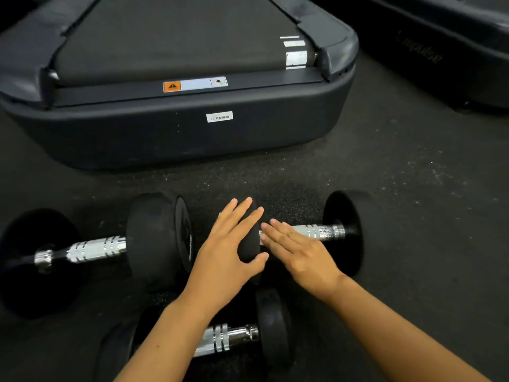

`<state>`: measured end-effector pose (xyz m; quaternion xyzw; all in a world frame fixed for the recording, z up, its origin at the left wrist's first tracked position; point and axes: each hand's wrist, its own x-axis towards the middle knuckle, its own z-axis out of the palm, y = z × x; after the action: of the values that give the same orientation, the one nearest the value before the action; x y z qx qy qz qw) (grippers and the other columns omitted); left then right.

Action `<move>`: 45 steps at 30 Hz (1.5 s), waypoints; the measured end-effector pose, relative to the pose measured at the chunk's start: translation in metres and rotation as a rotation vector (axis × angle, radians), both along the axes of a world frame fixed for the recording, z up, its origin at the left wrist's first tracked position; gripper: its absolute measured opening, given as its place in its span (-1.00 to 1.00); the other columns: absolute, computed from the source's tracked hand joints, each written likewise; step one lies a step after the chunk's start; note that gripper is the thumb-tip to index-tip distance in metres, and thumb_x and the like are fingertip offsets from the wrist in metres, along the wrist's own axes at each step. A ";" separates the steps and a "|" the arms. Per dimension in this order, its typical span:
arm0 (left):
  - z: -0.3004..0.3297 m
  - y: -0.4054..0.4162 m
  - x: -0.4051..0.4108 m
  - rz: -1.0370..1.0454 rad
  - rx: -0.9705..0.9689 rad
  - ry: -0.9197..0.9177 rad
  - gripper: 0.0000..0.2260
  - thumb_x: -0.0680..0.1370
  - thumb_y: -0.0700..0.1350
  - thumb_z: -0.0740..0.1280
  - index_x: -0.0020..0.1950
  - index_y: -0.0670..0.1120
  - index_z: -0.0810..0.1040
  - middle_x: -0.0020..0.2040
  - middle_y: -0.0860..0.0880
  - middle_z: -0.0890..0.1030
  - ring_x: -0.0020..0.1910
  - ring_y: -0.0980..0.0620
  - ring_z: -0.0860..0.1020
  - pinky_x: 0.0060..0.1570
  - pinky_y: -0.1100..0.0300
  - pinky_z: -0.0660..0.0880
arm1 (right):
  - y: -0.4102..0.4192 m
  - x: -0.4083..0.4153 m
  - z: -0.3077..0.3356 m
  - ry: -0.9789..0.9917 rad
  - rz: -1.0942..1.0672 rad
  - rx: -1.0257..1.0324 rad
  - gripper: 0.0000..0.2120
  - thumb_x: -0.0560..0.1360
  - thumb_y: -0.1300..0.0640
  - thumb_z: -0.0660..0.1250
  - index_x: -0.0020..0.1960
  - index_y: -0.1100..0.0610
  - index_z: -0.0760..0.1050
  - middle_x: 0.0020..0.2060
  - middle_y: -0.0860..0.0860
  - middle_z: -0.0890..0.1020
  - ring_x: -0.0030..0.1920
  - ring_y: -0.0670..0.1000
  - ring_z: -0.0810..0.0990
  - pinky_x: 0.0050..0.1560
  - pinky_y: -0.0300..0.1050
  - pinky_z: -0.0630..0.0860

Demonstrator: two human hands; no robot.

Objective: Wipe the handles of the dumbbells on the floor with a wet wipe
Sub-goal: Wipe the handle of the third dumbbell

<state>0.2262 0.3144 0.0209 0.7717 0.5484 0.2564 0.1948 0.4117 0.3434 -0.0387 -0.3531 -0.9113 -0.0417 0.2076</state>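
"impulse" faintly embossed on a dark machine casing [418, 55] top right; orange warning sticker [172, 86] and barcode label [219, 116] on treadmill [176, 133]. three black rubber dumbbells [325, 232] with knurled chrome handles on speckled floor [413, 188]. left hand [228, 257] cupping a round weight end, right hand [300, 252] flat on handle, fingers straight, close together.

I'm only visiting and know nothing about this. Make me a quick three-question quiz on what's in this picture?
1. How many dumbbells lie on the floor?
2. True or false: a wet wipe is visible in either hand.
3. The left hand rests on: A) the treadmill B) a black weight head C) a chrome handle.

Key:
1. Three: left dumbbell, right dumbbell, near dumbbell.
2. False; the right hand lies flat over the chrome handle.
3. B.
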 end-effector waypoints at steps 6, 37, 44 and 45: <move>0.003 -0.002 -0.001 -0.006 -0.023 -0.020 -0.37 0.42 0.00 0.44 0.42 0.19 0.25 0.44 0.36 0.07 0.42 0.41 -0.14 0.08 0.71 -0.29 | -0.013 0.012 0.007 0.077 -0.169 -0.085 -0.57 0.43 0.32 0.07 0.22 0.23 0.52 0.20 0.13 0.55 0.23 0.13 0.51 0.23 -0.03 0.39; -0.003 -0.011 -0.003 -0.013 0.013 -0.040 -0.35 0.40 -0.01 0.46 0.41 0.20 0.23 0.43 0.35 0.07 0.44 0.36 -0.12 0.26 0.58 -0.24 | 0.019 -0.019 0.051 -0.121 -0.362 -0.524 -0.83 0.44 0.26 0.19 -0.03 0.10 0.49 -0.20 0.18 0.59 -0.15 0.25 0.54 -0.24 -0.04 0.40; -0.003 -0.010 -0.003 -0.021 0.008 -0.046 -0.34 0.39 0.00 0.47 0.41 0.19 0.24 0.44 0.35 0.08 0.44 0.36 -0.10 0.23 0.63 -0.19 | 0.038 -0.014 0.053 -0.126 -0.381 -0.653 -0.79 0.42 0.32 0.22 -0.07 0.10 0.56 -0.23 0.13 0.61 -0.19 0.14 0.55 -0.23 -0.04 0.48; -0.003 -0.010 -0.003 -0.024 0.002 -0.045 -0.34 0.39 0.00 0.46 0.41 0.20 0.23 0.44 0.35 0.08 0.44 0.36 -0.11 0.22 0.64 -0.20 | 0.039 -0.012 0.052 -0.118 -0.371 -0.666 -0.78 0.43 0.32 0.22 -0.09 0.09 0.57 -0.24 0.11 0.61 -0.20 0.12 0.55 -0.23 -0.03 0.49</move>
<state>0.2232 0.3045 0.0184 0.7724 0.5342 0.2720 0.2096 0.3998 0.3823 0.0133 -0.5570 -0.8060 0.1997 0.0177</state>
